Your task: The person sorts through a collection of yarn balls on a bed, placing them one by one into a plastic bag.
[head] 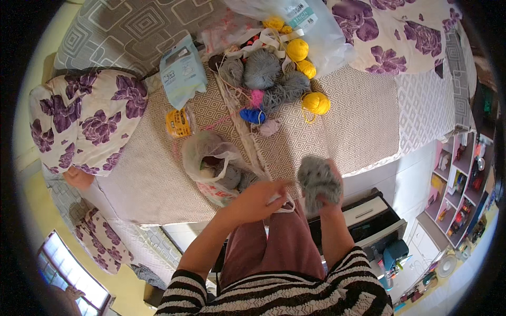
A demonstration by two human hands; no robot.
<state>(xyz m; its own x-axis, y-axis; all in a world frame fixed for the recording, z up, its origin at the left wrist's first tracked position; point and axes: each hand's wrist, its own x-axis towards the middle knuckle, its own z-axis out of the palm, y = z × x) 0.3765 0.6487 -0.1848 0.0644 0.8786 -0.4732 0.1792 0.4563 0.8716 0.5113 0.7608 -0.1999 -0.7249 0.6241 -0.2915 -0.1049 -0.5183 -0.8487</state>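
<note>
My right hand (335, 189) is shut around a fuzzy bundle of grey yarn (318, 183), held above the bed's front edge. My left hand (259, 201) is just to its left, index finger stretched towards the bundle. White plastic bag handles lie by its fingers, but whether it grips them I cannot tell. Beyond it stands a translucent plastic bag (199, 158) with grey yarn balls (229, 177) inside. Farther up the bed lie large grey yarn balls (261, 69), several yellow ones (316, 103), a blue ball (253, 115), a pink ball (257, 98) and a pale pink ball (270, 127).
A light blue pouch (183, 73) and a yellow-labelled package (178, 123) lie on the patterned bedcover (363, 118). Floral quilts (93, 118) flank the yarn; part of a person shows beneath the left one. A cabinet (371, 221) and a shelf unit (454, 185) stand right.
</note>
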